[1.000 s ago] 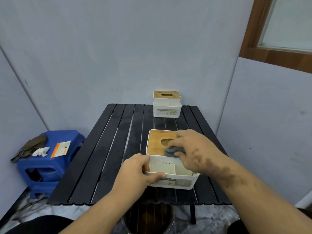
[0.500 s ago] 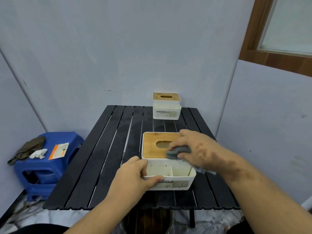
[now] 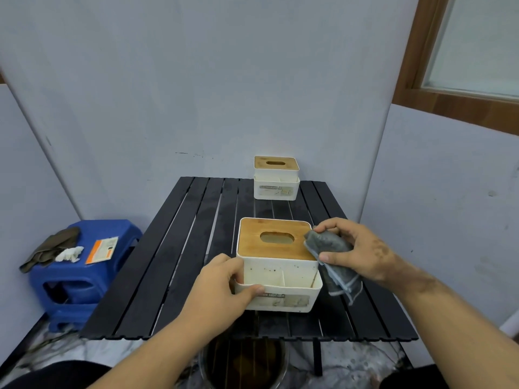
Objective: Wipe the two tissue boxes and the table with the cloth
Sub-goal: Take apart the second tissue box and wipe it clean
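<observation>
Two tissue boxes stand on a black slatted table [image 3: 174, 276]. Near tissue box [image 3: 278, 265], white with a bamboo lid, sits close to the table's front edge, directly ahead of both hands. Left hand [image 3: 222, 287] grips its front left corner, thumb curled over the rim of the open front compartment. Right hand [image 3: 356, 251] pinches a bunched grey cloth [image 3: 328, 256] at the lid's right edge, with the loose end hanging beside the box's right wall. Far tissue box [image 3: 276, 178] stands at the table's back edge, well apart from both hands and closer to the right one. Whether the cloth touches the wall is unclear. Box's back and underside are hidden
</observation>
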{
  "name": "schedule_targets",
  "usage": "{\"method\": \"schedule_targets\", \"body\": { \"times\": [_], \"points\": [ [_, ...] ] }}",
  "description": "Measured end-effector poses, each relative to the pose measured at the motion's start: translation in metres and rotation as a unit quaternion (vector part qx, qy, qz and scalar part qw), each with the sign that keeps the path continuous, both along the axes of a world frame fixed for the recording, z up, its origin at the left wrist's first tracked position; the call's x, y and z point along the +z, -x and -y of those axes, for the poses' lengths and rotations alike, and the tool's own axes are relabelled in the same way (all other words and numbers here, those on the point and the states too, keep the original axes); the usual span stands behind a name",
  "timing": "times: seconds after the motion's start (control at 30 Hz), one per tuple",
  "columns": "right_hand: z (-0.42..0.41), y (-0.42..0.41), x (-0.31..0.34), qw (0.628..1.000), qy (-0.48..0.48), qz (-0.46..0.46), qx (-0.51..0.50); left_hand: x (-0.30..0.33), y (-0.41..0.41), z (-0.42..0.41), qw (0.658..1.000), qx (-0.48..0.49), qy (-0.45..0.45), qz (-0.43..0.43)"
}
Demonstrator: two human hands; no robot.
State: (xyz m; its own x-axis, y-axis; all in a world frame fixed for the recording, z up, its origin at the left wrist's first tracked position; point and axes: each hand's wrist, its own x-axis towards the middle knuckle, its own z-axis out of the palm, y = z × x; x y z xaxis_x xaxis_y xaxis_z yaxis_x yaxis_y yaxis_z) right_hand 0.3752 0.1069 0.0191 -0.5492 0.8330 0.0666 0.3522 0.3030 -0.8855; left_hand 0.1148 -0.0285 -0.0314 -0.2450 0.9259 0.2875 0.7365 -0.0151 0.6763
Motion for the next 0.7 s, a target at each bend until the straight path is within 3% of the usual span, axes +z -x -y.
{"method": "schedule_targets", "body": {
  "times": [0.2,0.47,0.7],
  "points": [
    [0.007,0.007,0.0,0.99,0.041,-0.132,-0.021,0.029,0.004,0.001,0.996,0.047,-0.062,0.05],
    [0.009,0.023,0.002,0.965,0.115,-0.22,-0.089,0.045,0.002,-0.011,0.982,0.06,-0.09,0.154],
    [-0.003,0.031,-0.003,0.931,0.168,-0.277,-0.169,0.04,0.011,-0.028,0.98,-0.049,-0.052,0.188]
  ]
}}
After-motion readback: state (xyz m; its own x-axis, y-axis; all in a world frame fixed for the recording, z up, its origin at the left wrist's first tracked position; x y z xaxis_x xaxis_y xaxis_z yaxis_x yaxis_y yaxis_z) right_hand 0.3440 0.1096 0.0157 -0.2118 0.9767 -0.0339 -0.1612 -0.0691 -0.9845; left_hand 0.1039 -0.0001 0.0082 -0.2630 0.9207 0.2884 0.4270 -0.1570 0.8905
